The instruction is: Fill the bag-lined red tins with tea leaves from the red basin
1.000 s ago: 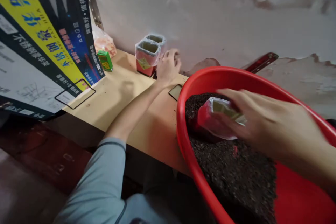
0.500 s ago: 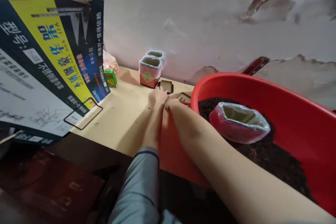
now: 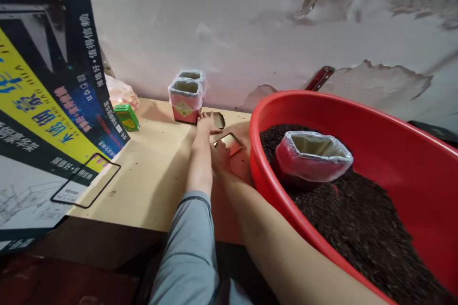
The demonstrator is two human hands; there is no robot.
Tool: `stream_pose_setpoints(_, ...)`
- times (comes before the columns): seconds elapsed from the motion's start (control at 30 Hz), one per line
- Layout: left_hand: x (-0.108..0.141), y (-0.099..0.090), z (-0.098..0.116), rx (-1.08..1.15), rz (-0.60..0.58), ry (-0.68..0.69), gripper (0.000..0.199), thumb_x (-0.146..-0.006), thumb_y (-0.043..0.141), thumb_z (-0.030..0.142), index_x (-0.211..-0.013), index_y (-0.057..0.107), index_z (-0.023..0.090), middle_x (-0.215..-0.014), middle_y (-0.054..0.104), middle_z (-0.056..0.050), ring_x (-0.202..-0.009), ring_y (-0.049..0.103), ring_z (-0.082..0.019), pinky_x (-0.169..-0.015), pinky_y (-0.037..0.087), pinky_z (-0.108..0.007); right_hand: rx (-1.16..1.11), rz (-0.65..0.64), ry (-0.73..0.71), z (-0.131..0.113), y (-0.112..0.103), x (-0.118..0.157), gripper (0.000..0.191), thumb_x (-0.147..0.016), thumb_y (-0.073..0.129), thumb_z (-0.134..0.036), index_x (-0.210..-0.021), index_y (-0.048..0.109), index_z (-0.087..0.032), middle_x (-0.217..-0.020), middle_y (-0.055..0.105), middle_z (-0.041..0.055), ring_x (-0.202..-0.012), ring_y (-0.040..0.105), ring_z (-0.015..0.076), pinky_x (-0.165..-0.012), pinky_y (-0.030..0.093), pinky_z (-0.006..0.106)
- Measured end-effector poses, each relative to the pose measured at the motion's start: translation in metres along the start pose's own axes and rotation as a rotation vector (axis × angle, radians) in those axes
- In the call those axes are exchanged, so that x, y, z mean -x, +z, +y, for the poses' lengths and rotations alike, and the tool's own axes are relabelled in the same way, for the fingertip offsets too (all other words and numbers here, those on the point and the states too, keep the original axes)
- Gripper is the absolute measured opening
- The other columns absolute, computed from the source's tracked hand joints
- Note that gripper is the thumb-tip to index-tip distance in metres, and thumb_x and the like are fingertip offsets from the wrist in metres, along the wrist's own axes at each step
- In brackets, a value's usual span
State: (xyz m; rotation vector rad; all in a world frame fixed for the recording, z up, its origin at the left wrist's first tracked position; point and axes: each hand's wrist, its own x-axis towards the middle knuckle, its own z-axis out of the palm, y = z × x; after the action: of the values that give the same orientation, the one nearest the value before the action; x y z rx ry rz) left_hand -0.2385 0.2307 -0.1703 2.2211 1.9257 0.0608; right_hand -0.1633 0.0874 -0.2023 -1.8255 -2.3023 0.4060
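My left hand (image 3: 206, 125) rests at the rear shallow tray (image 3: 218, 120), fingers apart beside the lower corner of a red tin (image 3: 186, 110) with a plastic-wrapped rim. Another wrapped tin (image 3: 201, 76) stands behind that one. Nearer to me, my right hand (image 3: 221, 155) has its fingers closed on the left edge of a second shallow tray (image 3: 232, 143), which looks slightly tilted. Inside the big red tub (image 3: 266, 171), a third wrapped tin (image 3: 311, 164) sits upright on dark soil (image 3: 352, 214).
A large printed cardboard box (image 3: 77, 86) stands at the left, with a thin dark rectangular frame (image 3: 117, 171) against it. A green packet (image 3: 127, 118) and a pinkish plastic bag (image 3: 123, 93) lie beside it. The wooden table (image 3: 150, 171) meets a peeling wall.
The view has shifted right. My right hand and the nearer tray have come left and closer, away from the tub. My left hand is nearer the front tin's corner.
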Motion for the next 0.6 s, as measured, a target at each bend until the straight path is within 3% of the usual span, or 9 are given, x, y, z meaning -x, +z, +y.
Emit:
stream_pose_setpoints(0.1,-0.006,-0.002,0.000,-0.029,-0.040,0.037,0.103,-0.071,0.077,0.073,-0.151,0.046,0.015,-0.166,0.030,-0.028,-0.157,0.022,-0.044,-0.126,0.019,-0.050,0.011,0.173,0.148,0.009,0.002,0.000,0.040,-0.097,0.034,-0.011,-0.125,0.062,-0.017,-0.134,0.054,0.0213,-0.124,0.047,0.0376,-0.097,0.039,0.053)
stream_pose_setpoints(0.2,-0.008,-0.003,-0.003,0.005,-0.080,0.052,0.109,-0.067,0.077,0.075,-0.153,0.043,0.017,-0.168,0.026,-0.027,-0.159,0.017,-0.043,-0.125,0.022,-0.050,-0.015,0.319,0.181,0.016,0.001,-0.001,0.037,-0.092,0.041,-0.010,-0.118,0.065,-0.022,-0.126,0.058,0.0149,-0.117,0.050,0.0326,-0.093,0.039,0.043)
stream_pose_setpoints(0.33,-0.003,-0.003,-0.005,0.013,-0.029,0.066,0.097,-0.069,0.077,0.073,-0.146,0.052,0.019,-0.160,0.039,-0.025,-0.150,0.033,-0.041,-0.123,0.026,-0.049,-0.140,0.417,0.174,0.023,0.003,-0.002,0.033,-0.084,0.051,-0.009,-0.108,0.069,-0.023,-0.113,0.059,0.0113,-0.100,0.053,0.0273,-0.084,0.038,0.037)
stream_pose_setpoints(0.47,0.017,0.003,0.001,0.002,0.049,0.058,0.080,-0.079,0.073,0.065,-0.142,0.056,0.020,-0.155,0.045,-0.022,-0.144,0.040,-0.039,-0.121,0.029,-0.048,-0.289,0.544,0.162,0.014,0.011,0.008,0.034,-0.082,0.049,-0.005,-0.102,0.070,-0.022,-0.104,0.057,0.0100,-0.099,0.053,0.0273,-0.087,0.040,0.039)
stream_pose_setpoints(0.6,0.057,0.014,0.005,0.035,0.132,0.011,0.069,-0.082,0.072,0.060,-0.134,0.060,0.016,-0.142,0.054,-0.022,-0.139,0.045,-0.038,-0.118,0.034,-0.044,-0.463,0.664,0.024,-0.012,0.017,0.043,0.028,-0.083,0.048,-0.005,-0.095,0.066,-0.024,-0.096,0.056,0.0072,-0.097,0.053,0.0265,-0.090,0.043,0.042)
